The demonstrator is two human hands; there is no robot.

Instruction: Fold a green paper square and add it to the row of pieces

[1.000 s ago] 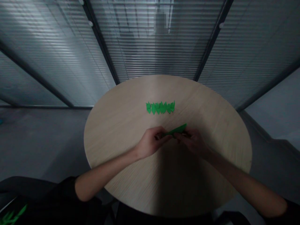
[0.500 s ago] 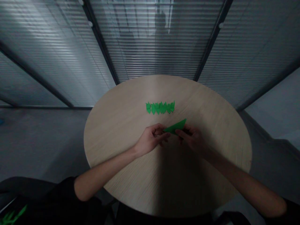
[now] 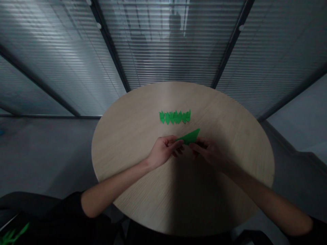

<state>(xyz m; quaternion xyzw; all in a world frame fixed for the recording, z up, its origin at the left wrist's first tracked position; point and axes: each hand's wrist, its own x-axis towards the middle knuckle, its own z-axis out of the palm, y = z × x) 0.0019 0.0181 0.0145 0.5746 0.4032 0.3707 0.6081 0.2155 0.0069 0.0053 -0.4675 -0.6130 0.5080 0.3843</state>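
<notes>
Broadly, slatted blinds [image 3: 173,64] rise behind a round wooden surface [image 3: 127,126]. Over it, the left hand [image 3: 163,151] and right hand [image 3: 211,153] each have fingers [image 3: 175,146] pinched on a green triangular sheet [image 3: 191,136], held between them near a row of small green pieces [image 3: 175,117].

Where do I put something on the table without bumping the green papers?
The table looks bare left of the green row, behind it toward the blinds, and rightward to the right rim. Between the forearms is dim but bare. It's crowded mid-table: the left hand and right hand hold a green piece just nearer than the row.
</notes>
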